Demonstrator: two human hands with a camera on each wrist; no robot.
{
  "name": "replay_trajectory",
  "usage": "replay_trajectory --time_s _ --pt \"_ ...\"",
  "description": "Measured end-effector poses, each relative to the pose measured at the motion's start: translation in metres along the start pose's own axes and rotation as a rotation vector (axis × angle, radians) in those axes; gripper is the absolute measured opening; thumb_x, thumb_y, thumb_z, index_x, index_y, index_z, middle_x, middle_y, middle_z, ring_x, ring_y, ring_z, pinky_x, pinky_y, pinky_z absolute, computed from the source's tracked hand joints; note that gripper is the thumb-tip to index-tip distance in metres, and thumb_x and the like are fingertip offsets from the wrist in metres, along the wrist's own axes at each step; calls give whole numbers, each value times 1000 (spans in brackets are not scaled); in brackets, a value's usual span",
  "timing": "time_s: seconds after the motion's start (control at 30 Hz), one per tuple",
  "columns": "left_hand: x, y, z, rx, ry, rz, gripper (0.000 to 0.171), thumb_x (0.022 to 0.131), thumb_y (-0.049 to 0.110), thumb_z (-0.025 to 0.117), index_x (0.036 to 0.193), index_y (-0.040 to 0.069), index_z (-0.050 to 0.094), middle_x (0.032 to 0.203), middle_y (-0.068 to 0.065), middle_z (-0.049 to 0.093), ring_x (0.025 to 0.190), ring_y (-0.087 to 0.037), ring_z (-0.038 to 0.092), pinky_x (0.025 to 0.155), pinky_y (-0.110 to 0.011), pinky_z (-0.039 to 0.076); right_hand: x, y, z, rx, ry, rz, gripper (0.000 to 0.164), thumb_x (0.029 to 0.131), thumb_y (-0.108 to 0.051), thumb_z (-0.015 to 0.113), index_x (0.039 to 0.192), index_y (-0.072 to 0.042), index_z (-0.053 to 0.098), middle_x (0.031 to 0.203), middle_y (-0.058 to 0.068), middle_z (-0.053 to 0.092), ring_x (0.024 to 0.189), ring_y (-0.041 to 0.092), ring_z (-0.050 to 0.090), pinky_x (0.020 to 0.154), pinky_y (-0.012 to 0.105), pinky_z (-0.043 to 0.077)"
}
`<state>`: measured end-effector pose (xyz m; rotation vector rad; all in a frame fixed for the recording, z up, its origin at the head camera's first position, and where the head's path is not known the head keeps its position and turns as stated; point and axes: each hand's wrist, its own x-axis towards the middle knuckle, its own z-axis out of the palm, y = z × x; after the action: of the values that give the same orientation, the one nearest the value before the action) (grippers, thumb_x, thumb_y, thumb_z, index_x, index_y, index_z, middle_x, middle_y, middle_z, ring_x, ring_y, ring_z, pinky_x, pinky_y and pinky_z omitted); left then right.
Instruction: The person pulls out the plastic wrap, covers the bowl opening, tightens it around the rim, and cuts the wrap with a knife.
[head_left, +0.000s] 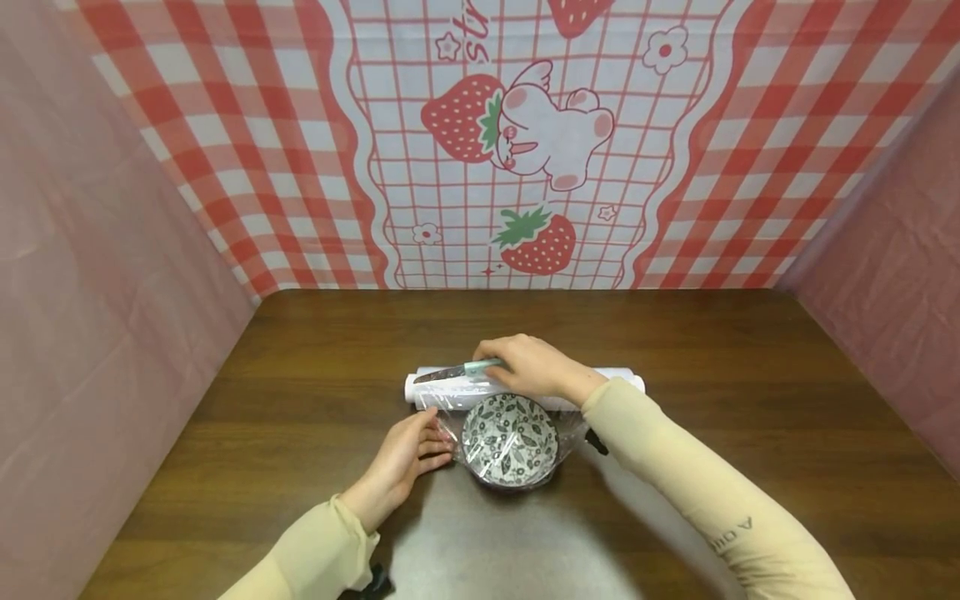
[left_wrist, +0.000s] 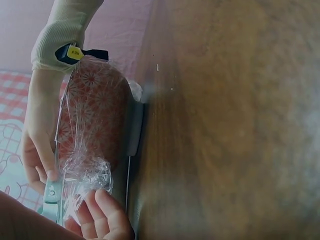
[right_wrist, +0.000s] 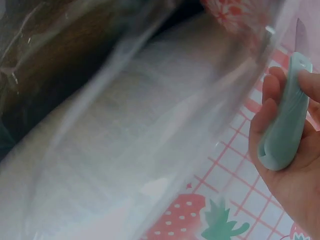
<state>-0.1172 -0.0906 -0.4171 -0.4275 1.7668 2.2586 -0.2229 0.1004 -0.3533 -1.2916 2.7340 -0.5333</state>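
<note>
A bowl point(head_left: 512, 446) with a dark leaf-and-flower pattern inside and a red flowered outside stands under clear plastic wrap point(left_wrist: 92, 172). The wrap runs back to a white roll point(head_left: 450, 393) lying behind the bowl. My right hand point(head_left: 531, 367) grips the mint-green handle of a small knife point(right_wrist: 286, 122) above the roll, its blade pointing left. At the bowl's left side, my left hand point(head_left: 405, 454) touches the gathered wrap with loosely extended fingers point(left_wrist: 102, 217). Whether its thumb pinches the wrap is hidden in the left wrist view.
The brown wooden table point(head_left: 300, 358) extends around the bowl and roll. A red-and-white checked cloth point(head_left: 285, 167) with strawberries hangs at the back. Pink cloths point(head_left: 97, 275) hang at both sides.
</note>
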Motion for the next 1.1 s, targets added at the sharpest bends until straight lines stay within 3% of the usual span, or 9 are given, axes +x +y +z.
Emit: replay_trajectory --time_s 0.3,0.6,0.87,1.1 --pt "-1 -1 -3 21 22 6 18 94 21 44 80 10 49 68 0 53 61 -10 53 58 -22 48 2 2 5 99 -53 -5 15 91 -16 52 106 -16 57 99 -4 64 86 8 59 77 28 48" --pt "-2 0 -6 49 41 33 17 92 19 46 78 10 50 67 0 51 60 -10 51 57 -22 46 5 1 3 45 -69 -45 17 91 -18 52 108 -16 58 105 -1 64 94 12 61 83 30 49" --pt "-1 2 -7 91 53 109 17 90 13 47 75 8 51 71 1 55 62 -9 53 61 -23 48 9 1 -1 -15 -67 -54 17 90 -17 53 106 -18 59 94 -3 66 80 9 61 73 28 50" --pt "-2 1 -6 78 82 147 14 90 12 48 83 1 54 80 1 56 74 -9 54 69 -23 49 10 0 -4 -25 -76 -53 18 90 -17 53 107 -19 59 89 -3 66 76 8 61 70 29 50"
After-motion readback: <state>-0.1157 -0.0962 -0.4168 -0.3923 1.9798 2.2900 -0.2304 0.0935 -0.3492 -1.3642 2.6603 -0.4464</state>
